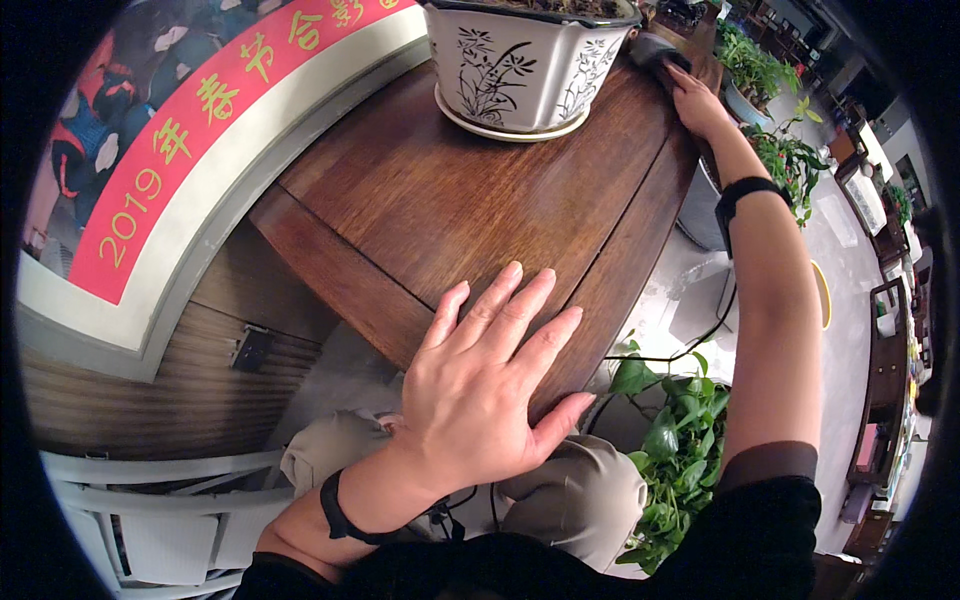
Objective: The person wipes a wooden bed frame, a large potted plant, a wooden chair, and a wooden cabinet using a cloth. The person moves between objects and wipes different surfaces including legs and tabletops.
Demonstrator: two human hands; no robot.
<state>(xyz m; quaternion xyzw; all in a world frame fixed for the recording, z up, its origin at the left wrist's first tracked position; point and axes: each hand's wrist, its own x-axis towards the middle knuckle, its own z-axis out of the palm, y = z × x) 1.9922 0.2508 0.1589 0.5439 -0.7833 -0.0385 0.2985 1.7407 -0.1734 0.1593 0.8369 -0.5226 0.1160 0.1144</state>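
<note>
My left hand [480, 375] lies palm down at the near corner of a dark brown wooden table [450, 202], fingers spread and nothing in it. At the far right edge of the tabletop, my right hand [697, 103] grips a dark grey object [654, 54], perhaps a folded cloth or a pad; its exact kind is unclear. Just left of that object stands a white ceramic plant pot [517, 67] with black painted plants, on a pale saucer [510, 132]. Soil shows at the pot's top, which is cut off by the frame.
A large framed group photo [135, 187] with a red lettered banner stands along the table's left side. A white slatted chair [165, 517] is at lower left. Leafy potted plants [675, 442] grow beside the table on the right, near a dark cable [675, 356].
</note>
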